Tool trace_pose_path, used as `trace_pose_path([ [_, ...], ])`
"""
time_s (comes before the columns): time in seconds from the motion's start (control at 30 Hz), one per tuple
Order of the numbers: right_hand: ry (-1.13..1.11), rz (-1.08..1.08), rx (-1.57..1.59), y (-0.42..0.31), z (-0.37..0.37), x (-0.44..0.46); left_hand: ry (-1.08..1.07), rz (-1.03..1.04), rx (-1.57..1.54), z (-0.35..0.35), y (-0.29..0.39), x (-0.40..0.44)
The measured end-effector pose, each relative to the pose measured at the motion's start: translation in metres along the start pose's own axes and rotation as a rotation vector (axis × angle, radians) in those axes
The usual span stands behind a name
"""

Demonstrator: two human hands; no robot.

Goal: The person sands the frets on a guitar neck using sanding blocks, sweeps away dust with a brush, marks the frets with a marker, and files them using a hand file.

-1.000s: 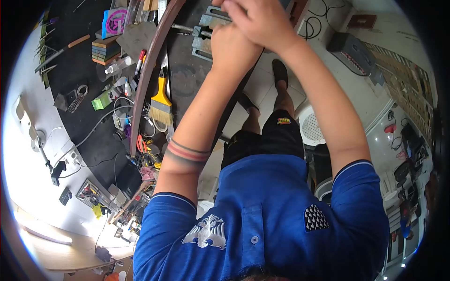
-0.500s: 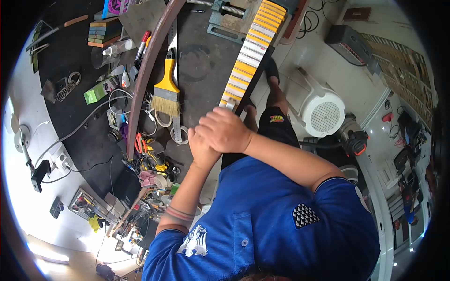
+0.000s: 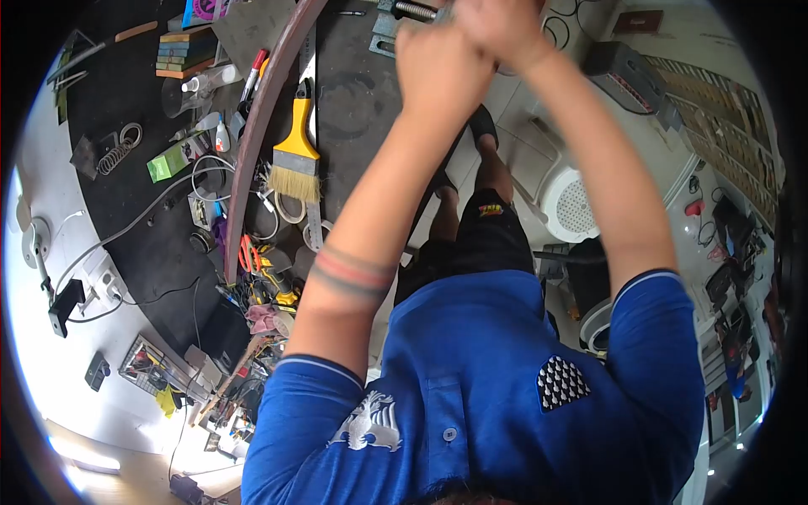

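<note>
Both of my hands are together at the top edge of the view, blurred by motion. My left hand (image 3: 439,61) is closed, its fingers curled away from me. Against it, my right hand (image 3: 501,27) is closed too, partly cut off by the frame's edge. Whatever they grip is hidden. The long yellow-and-silver striped bar seen earlier now lies out of sight, apparently under my hands and left forearm. Beside my left hand shows a metal vise (image 3: 385,35) with a threaded screw.
A wide yellow-handled paintbrush (image 3: 295,150) lies on the dark workbench (image 3: 358,126), beside a long curved brown strip (image 3: 252,139). Further left are stacked blocks (image 3: 185,55) and a green box (image 3: 171,162). A white stool (image 3: 575,204) stands on the floor to the right.
My joined hands have moved forward and up from the near end of the striped bar to the top of the view. Both arms are stretched out, and the bar is covered.
</note>
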State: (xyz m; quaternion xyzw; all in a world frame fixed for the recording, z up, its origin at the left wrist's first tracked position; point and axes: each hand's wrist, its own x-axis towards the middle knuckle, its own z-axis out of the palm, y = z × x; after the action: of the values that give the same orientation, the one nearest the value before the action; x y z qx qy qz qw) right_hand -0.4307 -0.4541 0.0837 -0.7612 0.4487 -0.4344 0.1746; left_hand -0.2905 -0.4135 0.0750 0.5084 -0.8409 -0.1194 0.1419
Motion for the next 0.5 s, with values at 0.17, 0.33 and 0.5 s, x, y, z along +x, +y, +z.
trace_pose_path([
  [0.17, -0.154, -0.030, 0.054, -0.149, 0.100, -0.115, -0.137, -0.060, -0.018, -0.057, -0.038, -0.218],
  [0.33, -0.188, -0.014, 0.120, -0.170, 0.102, -0.125, -0.205, -0.118, -0.094, -0.068, -0.042, -0.242],
  [0.5, -0.030, 0.033, 0.109, 0.003, 0.027, -0.024, -0.166, -0.069, 0.046, -0.011, -0.009, -0.025],
])
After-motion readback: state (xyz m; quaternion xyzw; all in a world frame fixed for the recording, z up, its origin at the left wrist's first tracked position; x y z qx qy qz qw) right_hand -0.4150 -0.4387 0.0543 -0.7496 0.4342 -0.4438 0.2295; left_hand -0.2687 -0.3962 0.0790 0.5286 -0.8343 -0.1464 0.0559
